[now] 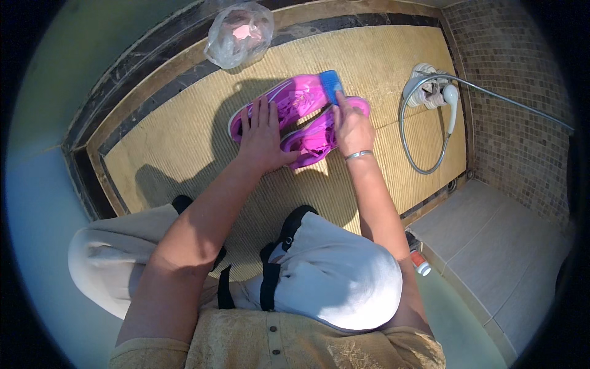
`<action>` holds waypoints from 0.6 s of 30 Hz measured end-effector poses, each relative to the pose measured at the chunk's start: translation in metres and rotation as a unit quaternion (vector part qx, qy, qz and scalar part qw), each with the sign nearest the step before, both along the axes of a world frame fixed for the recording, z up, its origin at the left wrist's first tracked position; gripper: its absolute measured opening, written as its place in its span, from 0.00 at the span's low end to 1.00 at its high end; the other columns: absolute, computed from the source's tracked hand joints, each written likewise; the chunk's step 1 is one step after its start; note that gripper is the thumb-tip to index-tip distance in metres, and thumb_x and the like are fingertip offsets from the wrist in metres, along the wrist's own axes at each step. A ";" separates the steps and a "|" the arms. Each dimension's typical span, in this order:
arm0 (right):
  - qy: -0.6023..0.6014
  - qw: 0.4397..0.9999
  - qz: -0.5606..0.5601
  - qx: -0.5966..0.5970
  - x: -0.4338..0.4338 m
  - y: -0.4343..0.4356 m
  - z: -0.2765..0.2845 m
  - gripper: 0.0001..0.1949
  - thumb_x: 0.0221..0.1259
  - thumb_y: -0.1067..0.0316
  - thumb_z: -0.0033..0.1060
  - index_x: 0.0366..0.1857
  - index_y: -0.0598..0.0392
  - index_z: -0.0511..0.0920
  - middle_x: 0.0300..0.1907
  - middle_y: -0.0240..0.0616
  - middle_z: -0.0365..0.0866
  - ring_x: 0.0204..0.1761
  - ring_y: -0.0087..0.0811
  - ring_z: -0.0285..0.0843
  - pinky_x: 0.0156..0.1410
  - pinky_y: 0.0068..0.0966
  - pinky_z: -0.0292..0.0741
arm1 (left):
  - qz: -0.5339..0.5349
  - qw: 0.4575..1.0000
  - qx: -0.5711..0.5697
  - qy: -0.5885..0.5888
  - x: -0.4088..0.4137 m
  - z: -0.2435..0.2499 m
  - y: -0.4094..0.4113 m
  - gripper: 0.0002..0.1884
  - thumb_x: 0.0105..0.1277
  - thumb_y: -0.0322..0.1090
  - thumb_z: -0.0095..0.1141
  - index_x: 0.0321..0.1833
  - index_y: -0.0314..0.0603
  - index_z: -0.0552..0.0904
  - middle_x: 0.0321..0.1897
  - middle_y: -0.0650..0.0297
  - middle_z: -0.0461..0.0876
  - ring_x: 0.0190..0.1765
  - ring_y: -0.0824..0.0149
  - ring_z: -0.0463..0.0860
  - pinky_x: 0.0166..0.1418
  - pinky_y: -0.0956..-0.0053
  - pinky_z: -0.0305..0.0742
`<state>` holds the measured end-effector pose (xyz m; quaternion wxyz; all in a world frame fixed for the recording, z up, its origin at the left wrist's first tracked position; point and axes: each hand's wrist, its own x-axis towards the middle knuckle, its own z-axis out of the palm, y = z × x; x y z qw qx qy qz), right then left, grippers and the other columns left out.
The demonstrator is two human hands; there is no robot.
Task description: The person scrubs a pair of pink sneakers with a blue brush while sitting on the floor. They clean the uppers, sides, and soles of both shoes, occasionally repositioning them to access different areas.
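Observation:
A pair of bright pink lace-up sneakers lies side by side on a ribbed yellowish surface, toes pointing away to the right. My left hand [259, 143] is spread across their heel ends, its fingers over the opening of the left sneaker [295, 97] and its thumb at the collar of the right sneaker [312, 143]. In my right hand [355, 129] is a blue brush [330, 85], which touches the toe of the left sneaker. My right forearm and hand cover part of the right sneaker's front. A metal bangle [358, 155] circles my right wrist.
A clear plastic bag [239, 37] with something pink inside sits at the far edge. Pale shoes [428, 85] stand at the right, beside a shower head [450, 94] on a looped metal hose [405, 143]. A mosaic-tiled wall [507, 92] rises there. A red-and-white bottle [420, 263] lies near my right elbow.

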<state>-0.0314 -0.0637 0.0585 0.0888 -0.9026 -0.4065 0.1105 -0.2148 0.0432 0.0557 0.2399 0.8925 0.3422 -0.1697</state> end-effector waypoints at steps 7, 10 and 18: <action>0.084 0.992 0.092 0.030 -0.032 0.007 -0.009 0.18 0.73 0.54 0.56 0.63 0.41 0.81 0.39 0.54 0.87 0.40 0.54 0.86 0.47 0.46 0.82 | 0.002 1.000 0.015 -0.026 -0.003 -0.009 -0.003 0.70 0.47 0.71 0.70 0.81 0.24 0.48 0.83 0.37 0.43 0.85 0.41 0.41 0.85 0.43 0.34; 0.061 0.998 0.034 0.010 -0.004 0.000 -0.007 0.19 0.73 0.53 0.55 0.64 0.41 0.81 0.40 0.54 0.87 0.41 0.54 0.86 0.46 0.49 0.82 | 0.004 1.000 0.010 -0.026 -0.002 -0.006 -0.001 0.70 0.47 0.71 0.70 0.81 0.24 0.49 0.83 0.36 0.43 0.85 0.41 0.41 0.85 0.43 0.34; 0.052 0.992 0.099 0.061 -0.032 0.016 -0.002 0.19 0.72 0.54 0.56 0.65 0.37 0.80 0.34 0.50 0.85 0.34 0.51 0.86 0.40 0.49 0.82 | 0.004 0.999 0.022 -0.036 -0.002 -0.007 -0.003 0.70 0.47 0.70 0.70 0.81 0.24 0.49 0.83 0.36 0.44 0.85 0.41 0.41 0.85 0.43 0.34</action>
